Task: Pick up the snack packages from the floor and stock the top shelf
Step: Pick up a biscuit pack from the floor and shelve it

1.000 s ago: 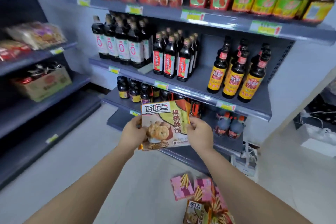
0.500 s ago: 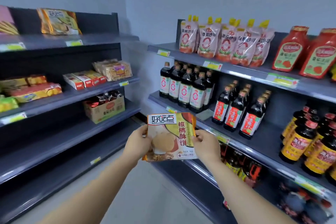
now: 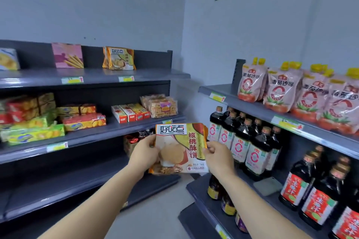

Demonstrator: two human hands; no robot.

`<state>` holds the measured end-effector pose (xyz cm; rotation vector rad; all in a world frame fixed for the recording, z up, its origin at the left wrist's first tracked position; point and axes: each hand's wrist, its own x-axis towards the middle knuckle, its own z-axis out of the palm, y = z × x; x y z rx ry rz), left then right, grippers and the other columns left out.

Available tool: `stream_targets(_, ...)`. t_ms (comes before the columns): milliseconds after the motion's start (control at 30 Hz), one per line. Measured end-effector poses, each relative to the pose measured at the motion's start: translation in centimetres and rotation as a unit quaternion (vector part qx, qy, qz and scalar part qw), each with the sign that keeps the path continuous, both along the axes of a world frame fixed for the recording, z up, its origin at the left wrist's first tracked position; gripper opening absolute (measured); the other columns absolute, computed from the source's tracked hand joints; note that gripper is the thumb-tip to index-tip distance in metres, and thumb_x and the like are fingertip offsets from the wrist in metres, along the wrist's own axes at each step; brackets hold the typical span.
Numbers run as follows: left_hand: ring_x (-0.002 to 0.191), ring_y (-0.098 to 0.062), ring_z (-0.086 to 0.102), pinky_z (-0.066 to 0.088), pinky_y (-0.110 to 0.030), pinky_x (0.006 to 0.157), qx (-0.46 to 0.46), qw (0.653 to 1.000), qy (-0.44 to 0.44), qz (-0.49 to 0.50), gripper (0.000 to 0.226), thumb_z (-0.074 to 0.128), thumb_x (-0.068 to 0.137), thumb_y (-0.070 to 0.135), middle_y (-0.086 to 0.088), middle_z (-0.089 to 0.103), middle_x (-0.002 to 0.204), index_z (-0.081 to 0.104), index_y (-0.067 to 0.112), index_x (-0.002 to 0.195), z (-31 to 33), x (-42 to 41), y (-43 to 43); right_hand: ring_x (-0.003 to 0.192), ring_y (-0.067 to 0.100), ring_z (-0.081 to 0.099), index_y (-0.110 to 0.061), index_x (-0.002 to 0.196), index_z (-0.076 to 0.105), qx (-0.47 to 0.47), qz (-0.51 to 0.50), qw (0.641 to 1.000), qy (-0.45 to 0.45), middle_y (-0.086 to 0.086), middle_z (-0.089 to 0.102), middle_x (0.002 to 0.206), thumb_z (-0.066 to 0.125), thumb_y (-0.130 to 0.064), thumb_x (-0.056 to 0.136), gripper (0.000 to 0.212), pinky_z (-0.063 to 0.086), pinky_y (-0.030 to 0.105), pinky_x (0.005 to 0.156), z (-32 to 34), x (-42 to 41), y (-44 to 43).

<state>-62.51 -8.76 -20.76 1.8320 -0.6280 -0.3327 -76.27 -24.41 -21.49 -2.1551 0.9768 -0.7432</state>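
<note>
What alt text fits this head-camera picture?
A person's left hand and right hand hold a biscuit package by its side edges. A matching package stands on the top shelf at left, near a pink snack box; sauce bottles line shelves at right.

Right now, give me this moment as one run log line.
stage: pack in hand | left hand: grips cookie pack left edge | right hand: pinches right edge | top shelf: matching pack standing | placed: not yet
</note>
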Motion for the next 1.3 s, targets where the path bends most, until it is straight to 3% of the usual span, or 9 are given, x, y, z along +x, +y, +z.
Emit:
stream_targets(267,0.098,-0.012,0.064,0.054,-0.026,0.071,-0.035,0.997,-0.012,0.069,0.038,0.046,0.094,0.008,0.009,0.067,0.11,0.061,0.03,0.121,3.4,6.1,-2.8,0.076,0.016,0.064,-0.022,0.089,0.068,-0.014,0.074,0.997,-0.032,-0.009,0.067,0.076,0.054,-0.017,0.091,0.015,0.05,0.033,0.068,3.7,8.2,-4.4)
stream_targets(367,0.098,-0.013,0.064,0.056,-0.031,0.077,-0.04,0.995,-0.015,0.09,0.039,0.046,0.094,0.009,0.01,0.067,0.11,0.061,0.032,0.121,4.3,9.1,-3.5,0.08,0.014,0.064,-0.024,0.092,0.068,-0.013,0.093,0.995,-0.041,-0.01,0.067,0.081,0.054,-0.018,0.092,0.015,0.049,0.029,0.067,4.3,11.9,-5.7)
stream_targets(467,0.097,-0.012,0.064,0.057,-0.039,0.083,-0.047,0.993,-0.025,0.108,0.037,0.049,0.094,0.013,0.011,0.067,0.112,0.06,0.036,0.121,5.1,12.7,-4.1,0.072,0.004,0.061,-0.027,0.089,0.064,-0.034,0.116,0.992,-0.045,-0.013,0.064,0.077,0.053,-0.019,0.094,0.014,0.044,0.023,0.053,5.1,16.0,-6.7)
stream_targets(567,0.096,-0.01,0.064,0.057,-0.031,0.077,-0.061,0.99,-0.038,0.123,0.034,0.05,0.095,0.015,0.01,0.066,0.111,0.058,0.03,0.126,6.0,16.6,-4.8,0.066,-0.003,0.057,-0.029,0.088,0.062,-0.048,0.127,0.989,-0.054,-0.012,0.066,0.08,0.054,-0.02,0.094,0.013,0.034,0.015,0.046,6.3,20.3,-7.7)
stream_targets(733,0.09,-0.005,0.063,0.056,-0.028,0.074,-0.074,0.985,-0.071,0.139,0.034,0.048,0.096,0.013,0.012,0.066,0.109,0.058,0.031,0.124,8.6,23.7,-5.9,0.076,0.01,0.066,-0.028,0.087,0.066,-0.035,0.142,0.984,-0.102,-0.007,0.072,0.085,0.057,-0.018,0.092,0.014,0.053,0.03,0.061,8.6,28.6,-9.3)
stream_targets(900,0.104,-0.011,0.061,0.055,-0.03,0.082,-0.085,0.981,-0.079,0.156,0.036,0.05,0.096,0.018,0.008,0.064,0.12,0.056,0.029,0.13,10.8,30.8,-6.7,0.075,0.009,0.066,-0.027,0.085,0.066,-0.049,0.152,0.98,-0.115,-0.011,0.07,0.078,0.056,-0.02,0.093,0.014,0.056,0.034,0.065,11.0,35.9,-10.3)
stream_targets(1067,0.092,-0.006,0.061,0.051,-0.021,0.068,-0.094,0.976,-0.094,0.173,0.032,0.05,0.096,0.016,0.009,0.066,0.111,0.059,0.029,0.124,12.8,36.5,-7.8,0.08,0.013,0.065,-0.028,0.082,0.065,-0.06,0.16,0.977,-0.124,-0.01,0.068,0.079,0.057,-0.022,0.092,0.014,0.055,0.036,0.07,12.3,43.0,-11.5)
stream_targets(1167,0.081,0.001,0.058,0.05,-0.021,0.065,-0.099,0.971,-0.102,0.191,0.029,0.051,0.096,0.015,0.018,0.063,0.094,0.06,0.031,0.119,13.8,40.2,-9.0,0.083,0.014,0.064,-0.027,0.089,0.068,-0.06,0.162,0.976,-0.135,-0.01,0.068,0.082,0.059,-0.023,0.091,0.01,0.054,0.034,0.069,13.0,47.3,-12.8)
stream_targets(1300,0.074,0.0,0.06,0.049,-0.021,0.063,-0.097,0.964,-0.121,0.217,0.03,0.053,0.095,0.014,0.011,0.065,0.103,0.06,0.027,0.122,14.8,45.3,-11.0,0.076,0.009,0.057,-0.024,0.098,0.071,-0.073,0.174,0.972,-0.14,-0.011,0.063,0.081,0.058,-0.025,0.092,0.013,0.04,0.021,0.054,14.1,52.9,-15.0)
